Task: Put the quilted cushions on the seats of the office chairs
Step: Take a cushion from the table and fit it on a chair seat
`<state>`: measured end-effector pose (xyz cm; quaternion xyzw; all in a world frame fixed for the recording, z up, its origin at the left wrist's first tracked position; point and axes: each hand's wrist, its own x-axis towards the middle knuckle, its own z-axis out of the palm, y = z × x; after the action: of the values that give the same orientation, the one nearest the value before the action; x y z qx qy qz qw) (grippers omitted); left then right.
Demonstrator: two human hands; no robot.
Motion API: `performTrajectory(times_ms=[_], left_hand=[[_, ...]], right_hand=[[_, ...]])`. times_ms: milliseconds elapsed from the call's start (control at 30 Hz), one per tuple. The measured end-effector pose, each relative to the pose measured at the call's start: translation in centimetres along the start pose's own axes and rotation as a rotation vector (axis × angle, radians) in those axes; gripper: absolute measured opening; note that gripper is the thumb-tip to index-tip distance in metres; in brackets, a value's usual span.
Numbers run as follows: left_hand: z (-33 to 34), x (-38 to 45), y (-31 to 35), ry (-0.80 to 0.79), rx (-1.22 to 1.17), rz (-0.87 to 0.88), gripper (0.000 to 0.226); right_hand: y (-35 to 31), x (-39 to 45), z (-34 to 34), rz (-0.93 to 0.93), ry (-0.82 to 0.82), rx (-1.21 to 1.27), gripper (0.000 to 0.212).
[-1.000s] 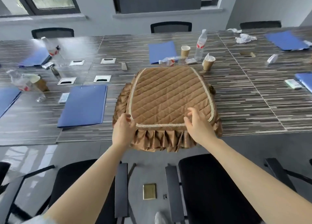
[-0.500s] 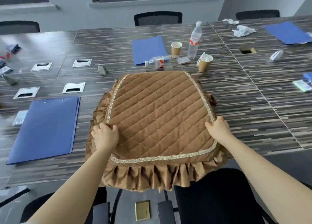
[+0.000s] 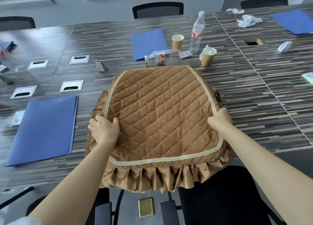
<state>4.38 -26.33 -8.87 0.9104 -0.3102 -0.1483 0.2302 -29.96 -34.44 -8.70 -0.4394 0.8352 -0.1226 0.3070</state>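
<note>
Both hands grip the brown quilted cushion at the desk's near edge.
Your left hand [image 3: 104,131] clamps its left side and your right hand [image 3: 220,121] its right; the cushion [image 3: 160,119] overhangs the desk [image 3: 254,92], its frill above a black office chair [image 3: 223,199].
</note>
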Motion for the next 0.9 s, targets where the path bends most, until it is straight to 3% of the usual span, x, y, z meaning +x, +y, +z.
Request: performTrajectory(times_ms=[200, 433, 567, 900], left_hand=[[-3.4, -1.2, -0.7, 0.008, -0.129, -0.046, 0.068], [-9.8, -5.9, -5.7, 0.030, -0.275, -0.043, 0.059], [-14.5, -9.7, -11.3, 0.078, -0.352, -0.079, 0.056], [-28.0, -22.2, -31.7, 0.304, -0.541, -0.230, 0.051]], right_hand=[[0.5, -2.8, -1.7, -0.046, -0.007, 0.170, 0.034], [4.2, -10.3, -1.5, -0.064, -0.059, 0.284, 0.038], [4.6, -17.1, -1.7, -0.144, -0.075, 0.325, 0.050], [5.6, -38.0, 1.4, -0.414, -0.174, 0.275, 0.051]])
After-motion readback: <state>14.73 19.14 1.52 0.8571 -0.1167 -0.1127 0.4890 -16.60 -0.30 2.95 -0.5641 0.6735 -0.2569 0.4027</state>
